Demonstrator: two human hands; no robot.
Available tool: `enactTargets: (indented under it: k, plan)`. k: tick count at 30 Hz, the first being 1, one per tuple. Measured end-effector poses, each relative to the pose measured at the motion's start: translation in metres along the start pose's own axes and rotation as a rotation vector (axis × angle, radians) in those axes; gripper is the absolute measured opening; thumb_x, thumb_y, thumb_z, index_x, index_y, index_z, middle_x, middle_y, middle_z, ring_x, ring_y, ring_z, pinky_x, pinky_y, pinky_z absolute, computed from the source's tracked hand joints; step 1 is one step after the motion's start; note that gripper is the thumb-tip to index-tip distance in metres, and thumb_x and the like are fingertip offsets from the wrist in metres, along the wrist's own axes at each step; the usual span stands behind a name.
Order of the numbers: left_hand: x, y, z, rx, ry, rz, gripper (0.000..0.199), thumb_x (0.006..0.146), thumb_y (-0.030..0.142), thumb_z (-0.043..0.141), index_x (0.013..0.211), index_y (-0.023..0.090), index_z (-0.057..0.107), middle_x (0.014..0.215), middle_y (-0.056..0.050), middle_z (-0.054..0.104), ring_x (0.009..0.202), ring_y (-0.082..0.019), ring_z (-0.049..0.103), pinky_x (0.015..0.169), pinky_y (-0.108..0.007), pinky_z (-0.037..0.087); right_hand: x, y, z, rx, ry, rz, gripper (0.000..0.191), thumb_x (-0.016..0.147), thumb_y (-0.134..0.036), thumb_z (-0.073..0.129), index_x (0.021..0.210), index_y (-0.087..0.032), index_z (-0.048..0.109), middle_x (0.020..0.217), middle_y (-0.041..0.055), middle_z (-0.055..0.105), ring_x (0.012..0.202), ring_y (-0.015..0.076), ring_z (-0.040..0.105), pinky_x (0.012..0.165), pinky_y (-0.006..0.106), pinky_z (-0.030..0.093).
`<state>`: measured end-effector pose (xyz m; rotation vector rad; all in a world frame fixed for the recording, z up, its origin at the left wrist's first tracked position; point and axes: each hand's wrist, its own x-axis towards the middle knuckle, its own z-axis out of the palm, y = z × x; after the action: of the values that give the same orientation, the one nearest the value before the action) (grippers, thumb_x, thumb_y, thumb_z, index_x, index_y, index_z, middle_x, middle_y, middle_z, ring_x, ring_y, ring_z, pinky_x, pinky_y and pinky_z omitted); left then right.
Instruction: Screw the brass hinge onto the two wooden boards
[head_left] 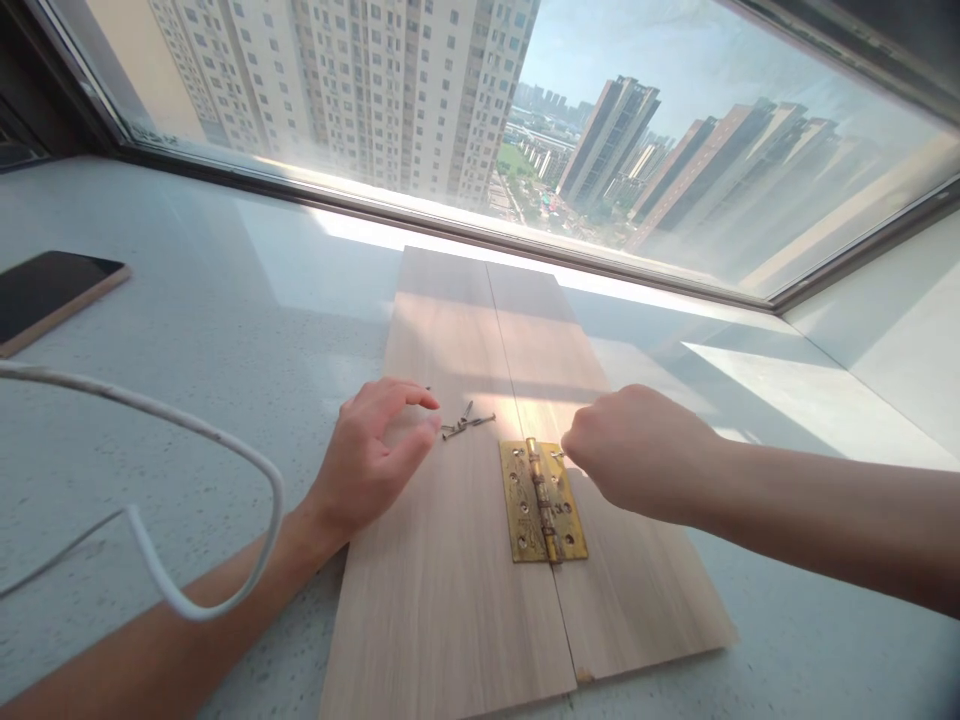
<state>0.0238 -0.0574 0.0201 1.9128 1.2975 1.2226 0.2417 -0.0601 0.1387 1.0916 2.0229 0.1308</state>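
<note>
Hinge of brass colour lies open and flat across the seam between two wooden boards, one leaf on the left board and one on the right board. Its knuckle follows roughly the seam, probably so that each leaf rests on its own board. At its upper right hole something small and shiny is visible, but I cannot tell what it is. Just beside this corner is the right hand, with the fingers curled into a fist; whether they pinch something, I cannot tell, because the back of the hand hides it. The left hand is over the left board, thumb and forefinger curved and apart, with nothing visible between them. Near its fingertips lies a loose group of screws, perhaps kept there for easy reach. The boards lie on a pale speckled ledge under a window. At far left are a phone and, nearer, a white cable.
</note>
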Motion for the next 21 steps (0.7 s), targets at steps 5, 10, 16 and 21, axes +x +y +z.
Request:
enactTargets:
  k: [5,10,16,21]
  plan:
    - [0.001,0.001,0.000,0.110,-0.032,0.015,0.014,0.084,0.025,0.054,0.093,0.020,0.063,0.103,-0.005,0.066,0.103,-0.024,0.058,0.094,-0.042,0.041,0.003,0.008,0.006,0.330,0.012,0.218,0.028,0.084,-0.025,0.050,0.060,-0.017,0.062,0.065,0.0061,0.057,0.054,0.0158,0.050,0.048,0.028,0.030]
    - [0.000,0.003,0.001,0.329,-0.103,0.084,0.018,0.082,0.029,0.058,0.097,0.020,0.064,0.107,-0.007,0.064,0.108,-0.028,0.055,0.093,-0.047,0.036,0.003,0.017,0.005,0.442,0.003,0.276,0.021,0.079,-0.027,0.052,0.066,-0.019,0.066,0.072,0.0043,0.062,0.053,0.0139,0.051,0.047,0.026,0.033]
    - [-0.001,0.006,0.002,0.442,-0.157,0.158,0.017,0.080,0.031,0.063,0.094,0.021,0.066,0.100,-0.007,0.064,0.105,-0.028,0.054,0.093,-0.048,0.033,-0.005,0.016,0.002,0.497,0.164,0.150,0.028,0.086,-0.029,0.045,0.062,-0.021,0.058,0.059,0.0001,0.056,0.053,0.0128,0.044,0.050,0.027,0.030]
    - [-0.001,0.007,0.002,0.421,-0.169,0.170,0.015,0.082,0.028,0.060,0.095,0.021,0.066,0.100,-0.008,0.064,0.104,-0.027,0.053,0.092,-0.045,0.034,-0.003,0.002,0.000,0.297,0.182,0.096,0.034,0.087,-0.026,0.045,0.055,-0.018,0.052,0.061,0.0016,0.057,0.054,0.0128,0.043,0.049,0.027,0.021]
